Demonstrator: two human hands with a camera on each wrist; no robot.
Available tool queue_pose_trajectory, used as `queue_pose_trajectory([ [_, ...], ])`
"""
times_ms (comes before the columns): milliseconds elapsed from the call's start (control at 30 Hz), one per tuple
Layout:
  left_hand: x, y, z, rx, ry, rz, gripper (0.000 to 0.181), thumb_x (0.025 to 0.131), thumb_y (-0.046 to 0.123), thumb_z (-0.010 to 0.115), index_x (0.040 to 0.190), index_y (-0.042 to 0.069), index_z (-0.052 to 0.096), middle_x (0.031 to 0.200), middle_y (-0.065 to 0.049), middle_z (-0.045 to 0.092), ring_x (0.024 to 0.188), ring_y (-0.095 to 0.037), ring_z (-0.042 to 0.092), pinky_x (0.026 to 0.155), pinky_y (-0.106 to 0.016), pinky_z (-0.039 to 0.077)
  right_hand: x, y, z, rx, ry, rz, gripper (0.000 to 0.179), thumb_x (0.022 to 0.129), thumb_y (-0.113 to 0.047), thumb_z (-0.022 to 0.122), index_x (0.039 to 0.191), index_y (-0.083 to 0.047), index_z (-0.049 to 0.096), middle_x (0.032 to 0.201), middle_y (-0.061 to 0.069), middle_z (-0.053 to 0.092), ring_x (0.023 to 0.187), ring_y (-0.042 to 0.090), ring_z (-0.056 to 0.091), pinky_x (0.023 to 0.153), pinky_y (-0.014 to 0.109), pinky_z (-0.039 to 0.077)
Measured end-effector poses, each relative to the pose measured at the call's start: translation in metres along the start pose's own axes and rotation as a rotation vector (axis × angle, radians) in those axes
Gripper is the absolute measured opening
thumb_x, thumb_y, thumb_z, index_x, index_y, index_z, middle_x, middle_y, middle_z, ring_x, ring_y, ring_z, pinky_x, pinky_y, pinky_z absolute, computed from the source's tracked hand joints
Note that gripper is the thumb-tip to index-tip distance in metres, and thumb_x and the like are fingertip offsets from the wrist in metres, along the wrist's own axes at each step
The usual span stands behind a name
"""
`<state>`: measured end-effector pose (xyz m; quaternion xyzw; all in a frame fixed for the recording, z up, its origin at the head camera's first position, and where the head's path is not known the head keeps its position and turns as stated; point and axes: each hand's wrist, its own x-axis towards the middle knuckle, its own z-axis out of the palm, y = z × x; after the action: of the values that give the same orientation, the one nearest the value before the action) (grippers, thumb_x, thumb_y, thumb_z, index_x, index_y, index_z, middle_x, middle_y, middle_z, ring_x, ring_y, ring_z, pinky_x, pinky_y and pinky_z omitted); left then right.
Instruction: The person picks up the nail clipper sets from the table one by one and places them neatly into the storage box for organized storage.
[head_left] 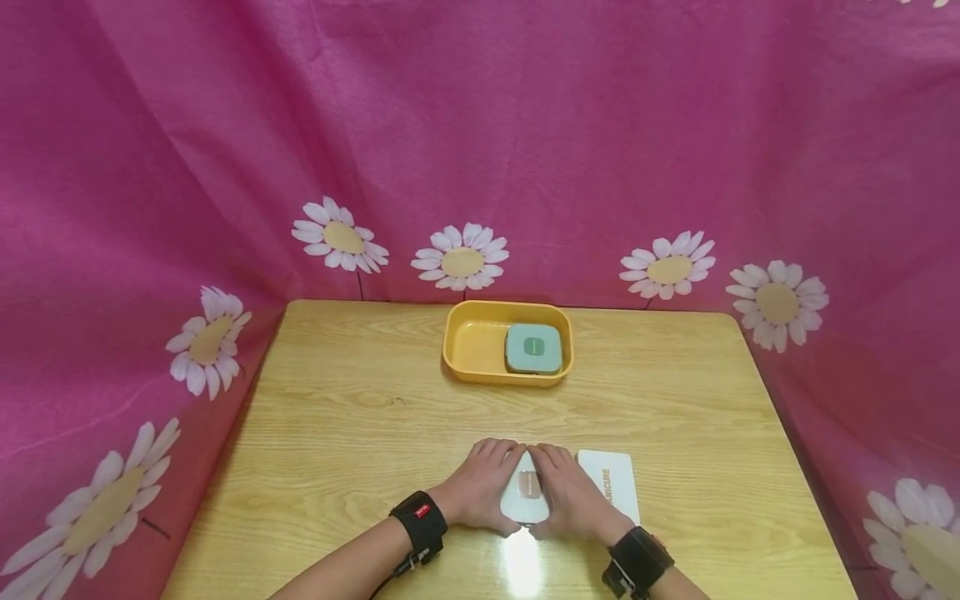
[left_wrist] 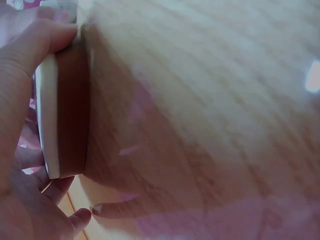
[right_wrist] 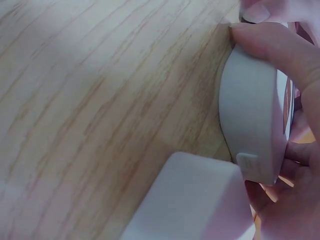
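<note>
A white, roughly triangular case with rounded corners (head_left: 517, 507) lies in front of me, its narrow end pointing away; a brownish panel marks its top. From the left my left hand (head_left: 486, 485) grips it, and my right hand (head_left: 572, 493) holds its other side. Both thumbs sit at the near end, with fingers at the far tip. The left wrist view shows a brown side wall (left_wrist: 73, 112) under a white edge. On the side facing the right wrist camera, the case (right_wrist: 248, 95) is white with a small raised tab (right_wrist: 247, 162).
Just right of my right hand lies a white box (head_left: 617, 483) with partly covered lettering reading "ANICURE". Farther back stands a yellow tray (head_left: 477, 347) holding a pale green square case (head_left: 533, 358). Pink flowered cloth (head_left: 525, 150) surrounds the wooden table (head_left: 352, 450).
</note>
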<state>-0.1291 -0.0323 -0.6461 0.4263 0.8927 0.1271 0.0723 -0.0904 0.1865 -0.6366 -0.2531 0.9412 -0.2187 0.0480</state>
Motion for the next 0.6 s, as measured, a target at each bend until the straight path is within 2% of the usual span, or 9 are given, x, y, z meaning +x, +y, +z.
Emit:
queue_pose_trajectory([
  [233, 0.0, -0.004, -0.004, -0.003, -0.003, 0.023, 0.121, 0.068, 0.071, 0.081, 0.16, 0.008, 0.033, 0.146, -0.007, 0.049, 0.133, -0.022, 0.046, 0.119, -0.045, 0.036, 0.001, -0.001, 0.0, 0.001, -0.007, 0.021, 0.123, 0.054, -0.046, 0.099, 0.152, 0.004, 0.045, 0.146, 0.018, 0.054, 0.135, 0.036, 0.05, 0.114, 0.051, 0.045],
  [600, -0.002, -0.008, -0.018, -0.127, -0.003, 0.022, 0.12, 0.068, 0.063, 0.085, 0.161, 0.009, 0.032, 0.147, -0.006, 0.049, 0.129, -0.018, 0.051, 0.117, -0.041, 0.04, 0.006, -0.007, -0.012, 0.056, 0.004, 0.017, 0.121, 0.054, -0.044, 0.099, 0.152, 0.002, 0.045, 0.14, 0.016, 0.054, 0.127, 0.033, 0.054, 0.106, 0.051, 0.052],
])
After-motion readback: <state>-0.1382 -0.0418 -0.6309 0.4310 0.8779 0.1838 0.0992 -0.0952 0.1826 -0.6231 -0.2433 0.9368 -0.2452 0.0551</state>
